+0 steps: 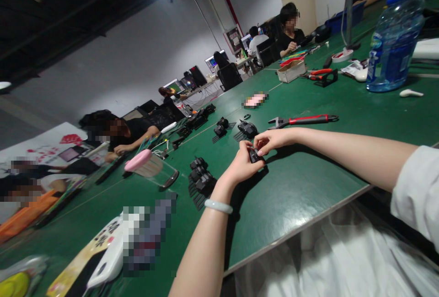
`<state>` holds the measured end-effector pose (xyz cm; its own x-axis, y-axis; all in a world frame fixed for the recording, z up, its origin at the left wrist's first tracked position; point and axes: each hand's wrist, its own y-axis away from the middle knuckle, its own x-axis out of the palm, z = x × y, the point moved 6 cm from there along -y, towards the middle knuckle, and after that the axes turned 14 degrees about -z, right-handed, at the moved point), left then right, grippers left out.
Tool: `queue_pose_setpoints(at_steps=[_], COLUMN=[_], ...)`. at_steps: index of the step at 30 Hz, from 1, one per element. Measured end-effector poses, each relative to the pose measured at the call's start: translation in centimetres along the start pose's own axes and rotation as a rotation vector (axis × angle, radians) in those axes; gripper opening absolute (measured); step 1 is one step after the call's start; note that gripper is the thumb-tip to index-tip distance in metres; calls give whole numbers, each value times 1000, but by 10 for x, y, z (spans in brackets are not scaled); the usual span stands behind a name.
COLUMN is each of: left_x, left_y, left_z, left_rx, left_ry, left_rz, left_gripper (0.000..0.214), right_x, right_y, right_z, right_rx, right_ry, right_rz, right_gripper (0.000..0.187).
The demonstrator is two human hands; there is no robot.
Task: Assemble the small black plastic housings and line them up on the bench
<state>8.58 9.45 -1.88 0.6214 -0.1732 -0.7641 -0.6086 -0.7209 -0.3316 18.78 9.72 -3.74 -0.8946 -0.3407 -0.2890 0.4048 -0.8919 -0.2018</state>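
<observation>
Both my hands meet over the green table (pixel 302 187) on one small black plastic part (pixel 254 155). My left hand (pixel 242 165), with a pale bangle on its wrist, is curled round the part from below. My right hand (pixel 274 140) pinches it from above with the fingertips. A pile of similar black comb-like parts (pixel 201 180) lies just left of my left hand. Two more black parts (pixel 247 128) (pixel 220 129) lie beyond my hands. A red-handled adjustable wrench (pixel 303 121) lies behind my right hand.
A large blue water bottle (pixel 394 36) stands at the far right, a white spoon (pixel 410 93) beside it. A cardboard box (pixel 291 71) and red pliers (pixel 318 73) sit farther back. A clear pink-lidded container (pixel 151 167) is to the left. Other people sit along the table.
</observation>
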Motion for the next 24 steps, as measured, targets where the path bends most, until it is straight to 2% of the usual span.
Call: queue_pose_setpoints(at_steps=[8, 24], left_x=[1, 0], left_y=[0, -1], left_z=[-4, -2], left_rx=[10, -22], left_ry=[0, 1], left_rz=[39, 13], left_gripper=[41, 44], right_x=[-1, -3], right_y=[1, -2], right_z=[4, -7], right_rx=[-18, 106], right_ry=[41, 2], right_rz=[-32, -78], right_gripper=[33, 40])
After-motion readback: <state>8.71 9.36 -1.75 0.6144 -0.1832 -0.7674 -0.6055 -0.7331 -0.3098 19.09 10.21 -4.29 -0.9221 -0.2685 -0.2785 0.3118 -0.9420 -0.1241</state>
